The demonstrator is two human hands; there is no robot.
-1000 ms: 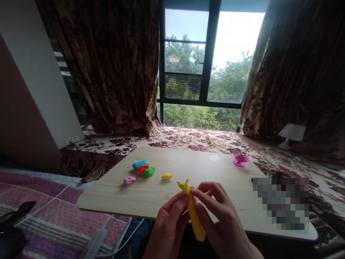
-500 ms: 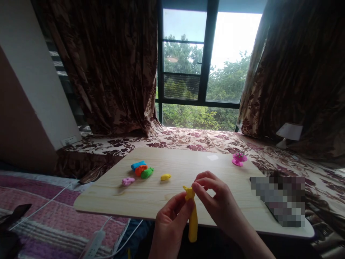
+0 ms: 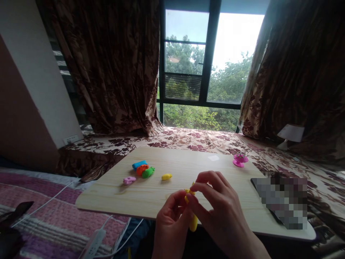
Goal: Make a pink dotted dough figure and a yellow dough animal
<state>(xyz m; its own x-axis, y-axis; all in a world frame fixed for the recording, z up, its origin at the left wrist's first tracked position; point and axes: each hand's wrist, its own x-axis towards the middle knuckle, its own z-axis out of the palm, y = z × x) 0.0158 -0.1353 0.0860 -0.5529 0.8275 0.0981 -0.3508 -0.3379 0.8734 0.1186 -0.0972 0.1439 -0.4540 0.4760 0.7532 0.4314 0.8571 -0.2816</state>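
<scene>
A long piece of yellow modelling clay (image 3: 193, 223) hangs upright in front of the table's near edge, its lower end rounded. Fingers and thumb of my left hand (image 3: 172, 219) are closed around its middle. At its top, which has small pointed flaps, my right hand (image 3: 222, 203) pinches with thumb and index finger. Much of the clay is hidden behind the fingers. Beyond my hands a smaller yellow clay piece (image 3: 166, 176) lies on the table.
On the wooden table (image 3: 113, 194) lie blue (image 3: 139, 165), orange (image 3: 141, 170), green (image 3: 148, 172) and pale pink (image 3: 129, 180) clay lumps. A bright pink clay figure (image 3: 239, 160) stands back right. A blurred dark flat object (image 3: 280, 203) lies at right. A power strip (image 3: 94, 242) is lower left.
My right hand has come down and closer to my left, covering more of the yellow clay's upper part. The clay's lower end sits slightly higher. The table pieces rest as before.
</scene>
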